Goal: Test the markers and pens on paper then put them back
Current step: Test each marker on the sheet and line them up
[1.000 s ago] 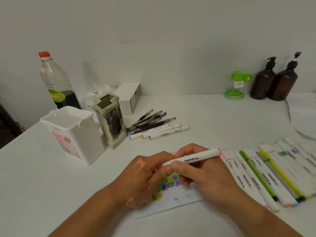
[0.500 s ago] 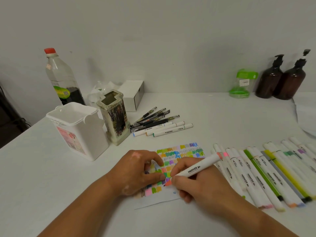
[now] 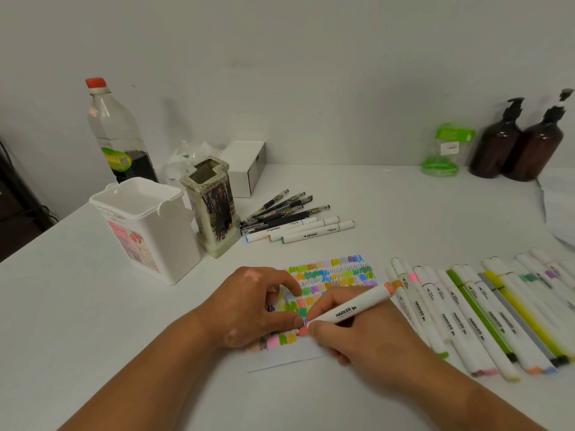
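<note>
**Near the front edge of the desk (image 3: 130, 362), wet ink beside a bracing hand**

The right hand (image 3: 367, 340) pinches a white marker (image 3: 351, 310), coral tip down on the lowest row of swatches on the paper (image 3: 286, 357). The left hand (image 3: 252, 309) rests on the sheet just beside that tip, fingers bent; whether they hide a cap I cannot tell. Likely trouble: its thumb smears the fresh patch, or a hard stroke drags the loose sheet. The right wrist lies near the row of markers (image 3: 473, 321) by the right edge and could roll them.

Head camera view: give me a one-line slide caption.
Right hand presses a salmon-tipped marker to the swatch-covered paper while the left hand rests on it.
</note>
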### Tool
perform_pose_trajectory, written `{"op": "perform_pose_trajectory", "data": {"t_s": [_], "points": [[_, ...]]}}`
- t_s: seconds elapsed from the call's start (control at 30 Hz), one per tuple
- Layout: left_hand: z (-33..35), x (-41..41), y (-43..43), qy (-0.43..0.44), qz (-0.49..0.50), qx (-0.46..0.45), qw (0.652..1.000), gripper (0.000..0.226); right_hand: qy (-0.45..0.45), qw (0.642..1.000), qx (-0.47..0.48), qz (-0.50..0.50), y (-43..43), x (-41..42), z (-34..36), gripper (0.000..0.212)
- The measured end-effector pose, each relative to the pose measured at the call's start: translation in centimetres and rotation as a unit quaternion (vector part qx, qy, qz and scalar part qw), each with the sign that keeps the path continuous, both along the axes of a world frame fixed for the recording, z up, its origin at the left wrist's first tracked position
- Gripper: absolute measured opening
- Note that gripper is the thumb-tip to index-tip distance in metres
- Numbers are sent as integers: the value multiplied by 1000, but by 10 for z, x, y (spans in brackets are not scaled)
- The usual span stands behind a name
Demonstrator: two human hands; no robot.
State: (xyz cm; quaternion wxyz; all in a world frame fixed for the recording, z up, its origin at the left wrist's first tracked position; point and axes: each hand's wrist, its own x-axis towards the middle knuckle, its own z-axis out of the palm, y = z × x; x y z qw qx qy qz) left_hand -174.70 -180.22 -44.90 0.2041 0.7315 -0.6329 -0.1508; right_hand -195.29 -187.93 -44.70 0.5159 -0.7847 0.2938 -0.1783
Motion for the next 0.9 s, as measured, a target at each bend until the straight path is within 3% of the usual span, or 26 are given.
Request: {"op": "perform_pose_trajectory", "data": {"t_s": [0.9], "points": [[1, -1, -1, -4, -1, 18, 1000, 45, 24, 1000, 1, -17, 2, 0, 6, 11]]}}
